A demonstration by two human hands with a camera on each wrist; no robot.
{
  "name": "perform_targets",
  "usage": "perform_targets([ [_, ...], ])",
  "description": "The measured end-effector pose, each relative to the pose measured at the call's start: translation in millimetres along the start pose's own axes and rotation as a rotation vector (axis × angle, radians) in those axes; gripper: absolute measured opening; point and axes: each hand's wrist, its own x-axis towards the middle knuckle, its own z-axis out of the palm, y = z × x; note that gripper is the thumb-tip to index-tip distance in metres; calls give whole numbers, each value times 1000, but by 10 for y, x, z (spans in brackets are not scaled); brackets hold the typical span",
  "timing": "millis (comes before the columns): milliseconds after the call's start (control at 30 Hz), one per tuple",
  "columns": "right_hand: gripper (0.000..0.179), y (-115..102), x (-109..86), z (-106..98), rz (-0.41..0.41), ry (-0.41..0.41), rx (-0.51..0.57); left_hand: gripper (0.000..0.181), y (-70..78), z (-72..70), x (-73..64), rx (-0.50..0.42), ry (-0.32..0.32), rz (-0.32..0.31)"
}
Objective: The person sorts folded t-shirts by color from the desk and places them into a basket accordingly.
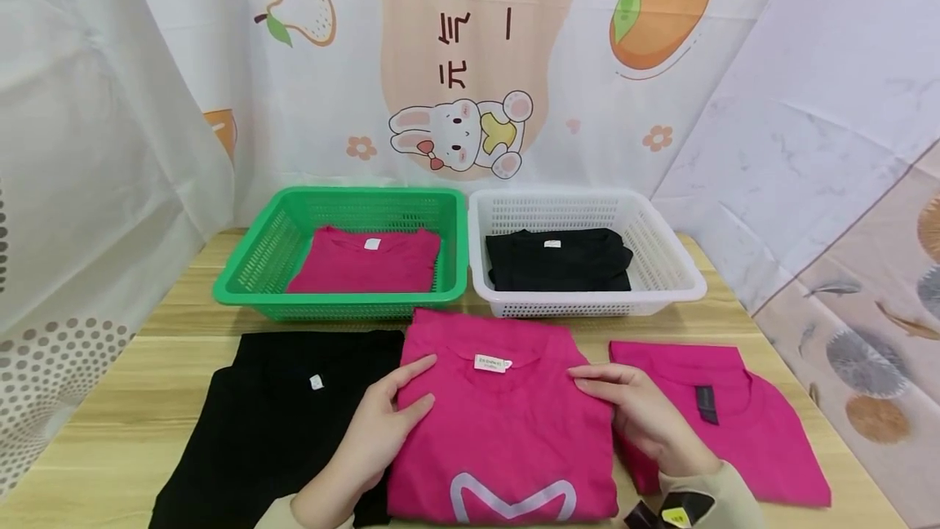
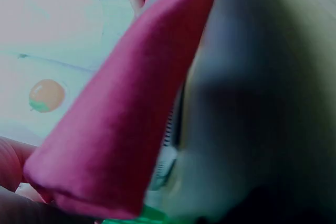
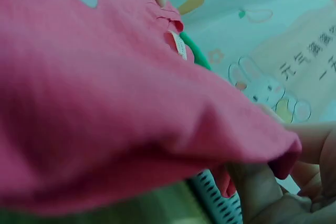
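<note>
A folded pink T-shirt (image 1: 507,423) with a white neck label and a pale outline print is held up in front of me. My left hand (image 1: 378,423) grips its left edge, thumb on the front and other fingers partly hidden behind. On the opposite edge my right hand (image 1: 642,411) pinches the cloth. The right wrist view shows the right fingers (image 3: 315,145) round a corner of the T-shirt (image 3: 131,87). In the left wrist view the T-shirt (image 2: 121,108) appears edge-on as a thick fold, with the left fingers (image 2: 13,166) at its end.
Folded black clothing (image 1: 272,423) lies at left on the wooden table (image 1: 95,431), another pink T-shirt (image 1: 742,431) at right. Behind stand a green basket (image 1: 250,298) holding a pink shirt and a white basket (image 1: 676,288) holding black clothing. A printed curtain (image 1: 294,121) hangs behind.
</note>
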Motion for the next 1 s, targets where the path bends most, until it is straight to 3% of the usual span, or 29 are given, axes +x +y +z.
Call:
perform_targets([
  [300, 29, -336, 21, 193, -88, -92, 14, 46, 417, -209, -184, 59, 102, 64],
  [467, 31, -568, 116, 374, -116, -43, 22, 49, 633, -373, -221, 184, 128, 145],
  [667, 31, -820, 354, 620, -177, 16, 109, 62, 848, -575, -162, 336, 129, 249],
  [800, 30, -939, 523, 717, -173, -22, 189, 70, 958, -709, -50, 343, 121, 240],
  [1000, 41, -1076, 705, 781, -160, -194, 280, 77, 1041, -884, 129, 263, 105, 168],
])
